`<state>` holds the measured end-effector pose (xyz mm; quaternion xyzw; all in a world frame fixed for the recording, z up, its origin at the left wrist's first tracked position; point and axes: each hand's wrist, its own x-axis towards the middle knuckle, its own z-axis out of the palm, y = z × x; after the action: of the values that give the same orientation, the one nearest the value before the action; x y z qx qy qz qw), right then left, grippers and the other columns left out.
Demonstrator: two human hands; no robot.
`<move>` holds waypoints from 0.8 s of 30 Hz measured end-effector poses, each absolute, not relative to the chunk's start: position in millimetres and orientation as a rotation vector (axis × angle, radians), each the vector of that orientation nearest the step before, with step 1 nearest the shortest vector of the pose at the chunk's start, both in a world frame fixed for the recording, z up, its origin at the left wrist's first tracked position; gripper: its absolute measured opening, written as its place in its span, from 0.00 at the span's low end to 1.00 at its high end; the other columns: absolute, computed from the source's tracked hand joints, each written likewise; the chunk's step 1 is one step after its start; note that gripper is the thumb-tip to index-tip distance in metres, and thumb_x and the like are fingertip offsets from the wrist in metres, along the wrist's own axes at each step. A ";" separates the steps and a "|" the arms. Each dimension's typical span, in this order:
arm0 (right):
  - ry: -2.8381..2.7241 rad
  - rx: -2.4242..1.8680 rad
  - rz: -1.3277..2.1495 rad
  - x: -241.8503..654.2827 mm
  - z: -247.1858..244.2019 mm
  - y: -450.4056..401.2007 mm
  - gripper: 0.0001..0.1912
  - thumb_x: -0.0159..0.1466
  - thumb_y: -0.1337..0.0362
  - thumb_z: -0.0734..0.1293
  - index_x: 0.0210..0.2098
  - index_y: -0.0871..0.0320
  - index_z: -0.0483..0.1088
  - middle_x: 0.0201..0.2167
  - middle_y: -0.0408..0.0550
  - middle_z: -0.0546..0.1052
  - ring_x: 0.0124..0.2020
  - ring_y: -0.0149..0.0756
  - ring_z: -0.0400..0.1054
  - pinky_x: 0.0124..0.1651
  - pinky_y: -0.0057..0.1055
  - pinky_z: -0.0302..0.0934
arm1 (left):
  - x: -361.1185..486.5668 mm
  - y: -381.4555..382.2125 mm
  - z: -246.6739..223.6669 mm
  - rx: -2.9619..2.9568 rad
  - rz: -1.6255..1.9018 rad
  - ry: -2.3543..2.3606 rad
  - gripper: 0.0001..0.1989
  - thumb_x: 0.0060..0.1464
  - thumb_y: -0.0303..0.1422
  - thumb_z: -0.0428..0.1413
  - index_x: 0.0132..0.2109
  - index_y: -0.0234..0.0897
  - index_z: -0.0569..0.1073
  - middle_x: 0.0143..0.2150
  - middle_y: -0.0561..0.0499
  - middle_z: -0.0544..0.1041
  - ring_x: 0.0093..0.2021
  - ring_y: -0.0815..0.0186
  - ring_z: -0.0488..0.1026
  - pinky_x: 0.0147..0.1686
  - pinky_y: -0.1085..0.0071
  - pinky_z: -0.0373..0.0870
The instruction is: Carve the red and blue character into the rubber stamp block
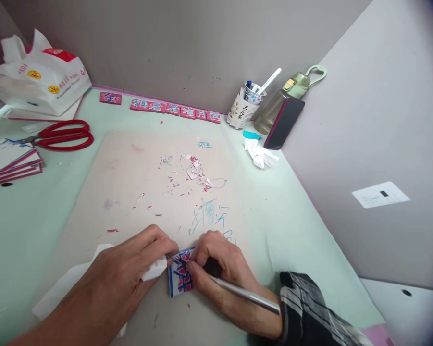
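A small square card (180, 283) with blue character strokes and red patches lies on the board at the lower middle. My right hand (225, 274) grips a slim silver craft knife (250, 295) like a pen, its tip down on the card's face. The fingertips hide part of the card's right side. My left hand (118, 274) is closed around a crumpled white tissue (154, 270), and its fingers press by the card's upper left edge. More white paper (65, 286) shows beneath the left hand and wrist.
Red and white scraps (194, 166) lie scattered on the beige board (122, 158). Red-handled scissors (65, 135) and stacked cards (14, 161) are at left, below a white bag (46, 81). Carved tiles (175, 109), a pen cup (243, 108), a bottle (274, 110) and a phone (284, 124) line the back.
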<state>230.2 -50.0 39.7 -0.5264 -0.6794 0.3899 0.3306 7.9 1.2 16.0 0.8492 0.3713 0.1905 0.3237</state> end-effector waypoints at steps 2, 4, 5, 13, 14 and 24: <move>-1.781 -1.373 1.026 230.5 39.9 -49.8 0.11 0.68 0.68 0.64 0.29 0.55 0.61 0.29 0.43 0.70 0.32 0.35 0.61 0.39 0.33 0.55 | 11.0 2.6 17.0 2.240 0.450 0.927 0.13 0.63 0.28 0.47 0.44 0.45 0.75 0.40 0.52 0.77 0.37 0.65 0.77 0.37 0.75 0.73; -1.782 -1.371 1.025 230.4 40.0 -49.5 0.11 0.68 0.68 0.64 0.29 0.54 0.60 0.28 0.43 0.71 0.32 0.35 0.61 0.39 0.33 0.55 | 13.6 2.5 17.0 2.265 0.428 0.914 0.14 0.60 0.25 0.46 0.43 0.44 0.75 0.38 0.52 0.76 0.36 0.64 0.76 0.37 0.73 0.73; -1.782 -1.370 1.021 230.3 40.2 -49.3 0.12 0.68 0.68 0.64 0.29 0.54 0.60 0.28 0.43 0.71 0.32 0.35 0.61 0.40 0.33 0.55 | 14.6 2.3 16.9 2.283 0.416 0.919 0.15 0.58 0.23 0.46 0.43 0.44 0.74 0.38 0.52 0.76 0.36 0.64 0.75 0.36 0.73 0.72; -1.790 -1.346 1.013 230.7 41.9 -48.4 0.12 0.67 0.70 0.64 0.29 0.54 0.60 0.27 0.41 0.70 0.32 0.34 0.61 0.41 0.33 0.56 | 24.6 7.0 31.0 2.435 0.108 0.946 0.16 0.51 0.19 0.43 0.36 0.41 0.71 0.34 0.52 0.72 0.32 0.62 0.75 0.28 0.69 0.65; -1.792 -1.347 1.015 230.8 41.9 -48.4 0.12 0.67 0.69 0.65 0.29 0.54 0.60 0.28 0.41 0.70 0.32 0.33 0.61 0.41 0.33 0.56 | 26.7 8.7 34.2 2.437 0.037 0.940 0.15 0.52 0.20 0.44 0.36 0.40 0.71 0.35 0.52 0.72 0.32 0.61 0.75 0.28 0.68 0.65; -1.837 -1.346 0.972 232.5 40.6 -48.2 0.12 0.67 0.70 0.65 0.29 0.54 0.59 0.28 0.40 0.69 0.32 0.33 0.61 0.41 0.32 0.56 | 23.3 16.7 35.3 2.371 0.031 0.896 0.06 0.59 0.26 0.51 0.40 0.40 0.71 0.38 0.53 0.73 0.36 0.63 0.77 0.34 0.68 0.66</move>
<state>232.5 -48.2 40.6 -0.5137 -0.7012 0.3710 0.3268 23.3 16.7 35.3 0.8927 0.3373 0.0116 0.2986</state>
